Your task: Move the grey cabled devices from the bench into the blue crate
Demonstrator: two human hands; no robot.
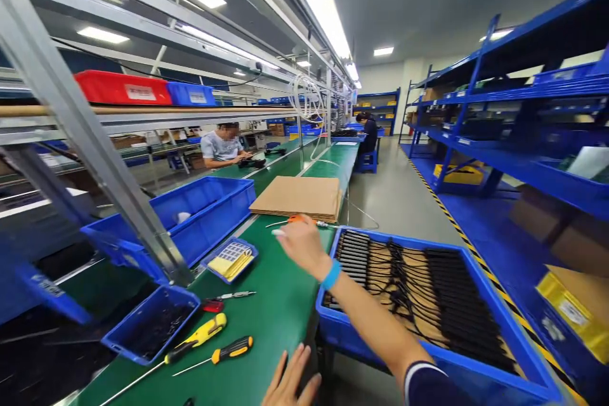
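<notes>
My right hand (pixel 302 242), with a blue band at the wrist, reaches over the green bench top (pixel 266 279), closed around the orange handle of a tool (pixel 295 219) beside the cardboard stack (pixel 297 195). A thin metal shaft shows to the left of that hand. My left hand (pixel 291 377) lies at the bench's near edge, fingers spread, holding nothing. Left of it are a black-and-yellow screwdriver (pixel 233 350), a yellow screwdriver (pixel 208 331) and a red-handled tool (pixel 212 306).
A blue crate (pixel 328 323) of black cabled parts stands at right. Left are a small blue tray (pixel 190 304), a label tray (pixel 252 260), a long blue bin (pixel 209 228) and a metal frame post (pixel 109 184). Two people sit farther back.
</notes>
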